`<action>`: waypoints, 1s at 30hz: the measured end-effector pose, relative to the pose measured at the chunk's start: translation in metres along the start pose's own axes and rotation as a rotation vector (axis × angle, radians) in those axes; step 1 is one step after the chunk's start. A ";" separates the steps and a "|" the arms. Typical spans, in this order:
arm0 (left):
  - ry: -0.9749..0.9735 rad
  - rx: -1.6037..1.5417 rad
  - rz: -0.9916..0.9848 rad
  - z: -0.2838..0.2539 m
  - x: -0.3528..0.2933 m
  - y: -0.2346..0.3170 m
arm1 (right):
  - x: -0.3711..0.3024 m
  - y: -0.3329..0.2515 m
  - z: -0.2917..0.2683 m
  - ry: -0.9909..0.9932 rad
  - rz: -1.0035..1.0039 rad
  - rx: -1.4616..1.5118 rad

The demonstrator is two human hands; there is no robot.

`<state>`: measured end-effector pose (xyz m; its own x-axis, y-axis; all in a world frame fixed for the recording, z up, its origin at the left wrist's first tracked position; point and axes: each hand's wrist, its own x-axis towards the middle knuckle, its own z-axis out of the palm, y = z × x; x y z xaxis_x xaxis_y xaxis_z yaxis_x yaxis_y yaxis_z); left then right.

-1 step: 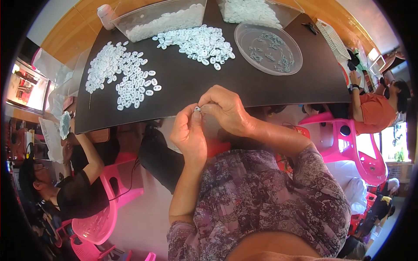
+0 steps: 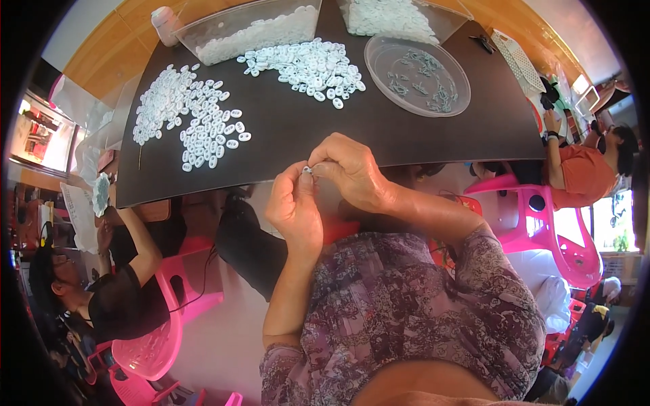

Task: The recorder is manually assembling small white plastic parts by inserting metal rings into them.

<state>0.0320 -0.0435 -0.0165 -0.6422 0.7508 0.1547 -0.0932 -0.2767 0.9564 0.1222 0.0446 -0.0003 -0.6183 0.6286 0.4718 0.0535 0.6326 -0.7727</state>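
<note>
At the table's front edge, my left hand (image 2: 296, 213) pinches a small white plastic piece (image 2: 307, 170) between thumb and fingertips. My right hand (image 2: 352, 174) meets it there, its thumb and forefinger pressed together against the piece. Whatever else the right fingertips hold is too small to make out. Beyond my hands lies a heap of white oval plastic pieces (image 2: 318, 68), each with openings in it. Another spread of the same ovals (image 2: 206, 128) covers the table's left side. To the right stands a round clear tray (image 2: 464, 101) with small grey-green parts (image 2: 443, 100) scattered inside.
Two clear bins, one at the back left (image 2: 196, 53) and one at the back right (image 2: 447, 30), hold more white pieces. A white bottle (image 2: 164, 26) and black pliers (image 2: 483, 44) lie near the far corners of the dark table (image 2: 284, 128). People sit on both sides near pink chairs (image 2: 575, 260).
</note>
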 end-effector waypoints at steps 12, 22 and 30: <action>-0.028 -0.046 -0.025 0.001 0.009 -0.013 | 0.001 0.011 -0.002 0.012 -0.026 -0.059; 0.016 -0.241 -0.132 0.000 0.028 -0.008 | 0.033 0.054 -0.050 0.169 -0.029 -0.571; -0.005 -0.236 -0.134 -0.001 0.034 -0.006 | 0.042 0.071 -0.036 0.108 -0.109 -0.832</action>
<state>0.0098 -0.0166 -0.0167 -0.6084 0.7930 0.0324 -0.3522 -0.3064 0.8844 0.1280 0.1322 -0.0203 -0.5776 0.5581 0.5958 0.5842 0.7923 -0.1759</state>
